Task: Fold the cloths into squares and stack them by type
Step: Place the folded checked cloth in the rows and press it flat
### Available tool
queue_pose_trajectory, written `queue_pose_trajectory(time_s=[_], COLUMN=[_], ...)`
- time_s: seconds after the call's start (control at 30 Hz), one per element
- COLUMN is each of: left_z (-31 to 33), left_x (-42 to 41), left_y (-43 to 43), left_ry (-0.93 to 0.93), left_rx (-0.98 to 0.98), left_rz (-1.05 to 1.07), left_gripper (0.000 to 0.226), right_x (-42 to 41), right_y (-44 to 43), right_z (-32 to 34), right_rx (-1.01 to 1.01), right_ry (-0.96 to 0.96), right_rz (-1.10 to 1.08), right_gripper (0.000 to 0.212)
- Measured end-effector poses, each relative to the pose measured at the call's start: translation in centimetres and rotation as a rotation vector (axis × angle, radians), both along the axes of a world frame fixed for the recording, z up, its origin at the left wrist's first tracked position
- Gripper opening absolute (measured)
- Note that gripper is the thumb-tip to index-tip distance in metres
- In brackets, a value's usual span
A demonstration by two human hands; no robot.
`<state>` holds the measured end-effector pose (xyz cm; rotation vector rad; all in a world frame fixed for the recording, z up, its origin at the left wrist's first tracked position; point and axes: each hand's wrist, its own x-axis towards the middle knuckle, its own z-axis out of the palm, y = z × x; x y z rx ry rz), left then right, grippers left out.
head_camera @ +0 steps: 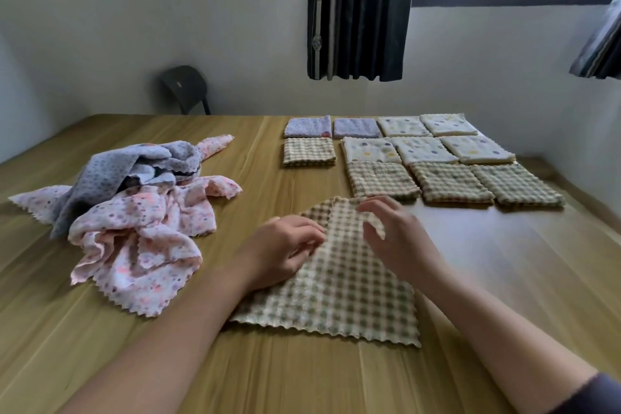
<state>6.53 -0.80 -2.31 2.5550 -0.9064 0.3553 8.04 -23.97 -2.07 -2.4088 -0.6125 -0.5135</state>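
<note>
A waffle-textured checked cloth [346, 282] with zigzag-cut edges lies near the front edge of the wood-grain surface [504, 279], its far part lifted. The left hand [282, 249] curls its fingers round the cloth's left edge. The right hand [393, 239], blurred, pinches the far corner. Crumpled dotted cloths [134, 212], pink and grey, heap toward the left edge. Soft folded squares [420, 158], lilac, dotted cream and checked, lie in rows toward the far right corner. Open wood shows right of the hands.
</note>
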Motion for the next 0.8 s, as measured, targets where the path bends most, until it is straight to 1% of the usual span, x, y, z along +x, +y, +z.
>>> queue_pose_trajectory(time_s=[0.03,0.07,0.1,0.13,0.17,0.2,0.23,0.27,0.3,0.33,0.37,0.4,0.47,0.5,0.53,0.6,0.63,0.7,0.77,0.8], left_z=[-0.4,-0.7,-0.8,-0.7,-0.5,-0.4,-0.3,0.1,0.2,0.4,0.7,0.7,0.2,0.0,0.0,0.1,0.3,0.4,0.2,0.0], left_x=[0.2,0.4,0.6,0.7,0.6,0.5,0.4,0.1,0.1,0.0,-0.4,-0.7,-0.9,-0.9,-0.9,-1.2,-1.6,-2.9,-3.9,-4.1], left_y=[-0.2,-0.2,-0.2,0.0,0.2,0.6,0.8,1.0,1.1,0.9,0.5,0.1,0.0,0.3,0.6,1.3,1.7,2.0,1.9,1.8], left_ry=[0.021,0.049,0.085,0.139,0.186,0.175,0.065,-0.093,-0.229,-0.310,-0.279,-0.207,-0.043,-0.023,-0.041,-0.084,-0.066,0.051,0.173,0.170], left_rx=[0.088,0.182,0.255,0.287,0.278,0.251,0.205,0.135,0.054,-0.007,-0.020,0.006,0.023,-0.005,-0.043,-0.107,-0.122,-0.134,-0.130,-0.107], left_rz=[0.055,0.187,0.371,0.563,0.718,0.816,0.824,0.738,0.574,0.395,0.235,0.128,0.061,0.053,0.042,-0.020,-0.058,-0.113,-0.135,-0.145], left_gripper=[0.039,0.046,0.052,0.057,0.061,0.063,0.062,0.055,0.045,0.035,0.029,0.030,0.040,0.040,0.035,0.025,0.026,0.036,0.043,0.042], right_x=[-0.4,-0.6,-0.6,-0.7,-0.7,-0.6,-0.6,-0.6,-0.6,-0.7,-0.7,-0.6,-0.5,-0.6,-0.8,-1.6,-2.2,-3.5,-4.6,-5.0], right_y=[0.4,0.8,0.9,1.0,1.0,0.9,0.9,0.8,0.8,0.8,0.8,0.7,0.4,0.2,0.0,-0.5,-0.7,-1.1,-1.6,-2.0], right_z=[-0.4,-0.9,-1.3,-1.4,-1.4,-1.4,-1.2,-1.1,-1.0,-0.9,-0.9,-0.9,-0.9,-0.8,-0.7,-0.3,-0.2,-0.3,-0.4,-0.5], right_rx=[-0.095,-0.211,-0.325,-0.410,-0.466,-0.499,-0.514,-0.522,-0.528,-0.532,-0.531,-0.521,-0.451,-0.394,-0.341,-0.229,-0.198,-0.209,-0.283,-0.329], right_ry=[0.072,0.148,0.209,0.252,0.281,0.298,0.308,0.315,0.320,0.320,0.313,0.297,0.239,0.178,0.103,-0.030,-0.056,-0.061,-0.035,-0.007], right_rz=[0.012,0.018,0.023,0.033,0.045,0.056,0.068,0.082,0.095,0.106,0.114,0.123,0.148,0.169,0.196,0.266,0.310,0.383,0.430,0.422], right_gripper=[0.033,0.039,0.045,0.049,0.052,0.054,0.056,0.057,0.057,0.057,0.057,0.057,0.055,0.053,0.050,0.036,0.030,0.025,0.032,0.038])
